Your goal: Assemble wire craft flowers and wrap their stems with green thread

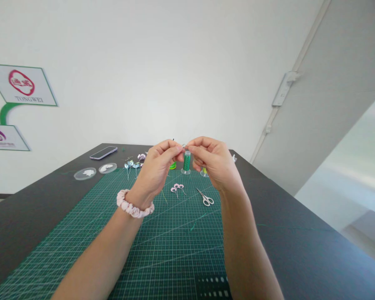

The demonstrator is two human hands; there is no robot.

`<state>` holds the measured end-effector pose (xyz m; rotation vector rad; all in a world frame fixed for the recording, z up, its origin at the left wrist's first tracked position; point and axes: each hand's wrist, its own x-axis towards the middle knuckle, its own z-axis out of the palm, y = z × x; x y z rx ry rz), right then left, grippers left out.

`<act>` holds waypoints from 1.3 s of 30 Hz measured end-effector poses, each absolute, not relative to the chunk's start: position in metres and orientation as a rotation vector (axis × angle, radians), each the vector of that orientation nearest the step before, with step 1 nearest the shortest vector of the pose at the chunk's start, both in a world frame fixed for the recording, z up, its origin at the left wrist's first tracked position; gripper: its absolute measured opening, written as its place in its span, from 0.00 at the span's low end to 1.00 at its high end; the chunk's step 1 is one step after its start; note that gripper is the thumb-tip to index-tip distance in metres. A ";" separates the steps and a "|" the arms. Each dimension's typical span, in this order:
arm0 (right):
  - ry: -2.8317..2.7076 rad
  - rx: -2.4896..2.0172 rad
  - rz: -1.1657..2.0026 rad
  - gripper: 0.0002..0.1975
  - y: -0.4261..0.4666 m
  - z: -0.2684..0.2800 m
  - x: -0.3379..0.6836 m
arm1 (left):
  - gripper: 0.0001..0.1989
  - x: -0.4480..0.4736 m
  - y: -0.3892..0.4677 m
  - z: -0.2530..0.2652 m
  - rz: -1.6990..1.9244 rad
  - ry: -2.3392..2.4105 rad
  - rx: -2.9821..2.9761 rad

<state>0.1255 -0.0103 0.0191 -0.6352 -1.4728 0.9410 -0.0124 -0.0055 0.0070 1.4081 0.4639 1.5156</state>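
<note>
My left hand and my right hand are raised over the far part of the green cutting mat, fingertips nearly meeting. Each pinches thumb against forefinger. Between the tips shows a small pale loop, thin like wire; its ends are hidden in my fingers. Just behind them stands an upright clear spool wound with green. Several pink petal shapes on thin stems lie on the mat below my hands. White-handled scissors rest to their right, blades pointing away.
Blue-tinted leaf shapes on stems and a small purple flower piece lie left of my hands. Two shallow dishes, one nearer and one farther, hold white pieces. A phone lies behind; a dark template lies nearest me.
</note>
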 end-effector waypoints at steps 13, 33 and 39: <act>-1.420 -0.640 0.954 0.05 -0.011 0.020 0.124 | 0.08 -0.011 -0.006 0.003 1.702 0.618 1.651; -1.355 -0.638 0.968 0.06 -0.009 0.018 0.120 | 0.10 -0.009 -0.003 -0.004 2.237 1.014 2.666; -1.326 -0.684 0.896 0.07 -0.008 0.019 0.117 | 0.11 -0.006 -0.003 -0.006 2.252 1.086 2.803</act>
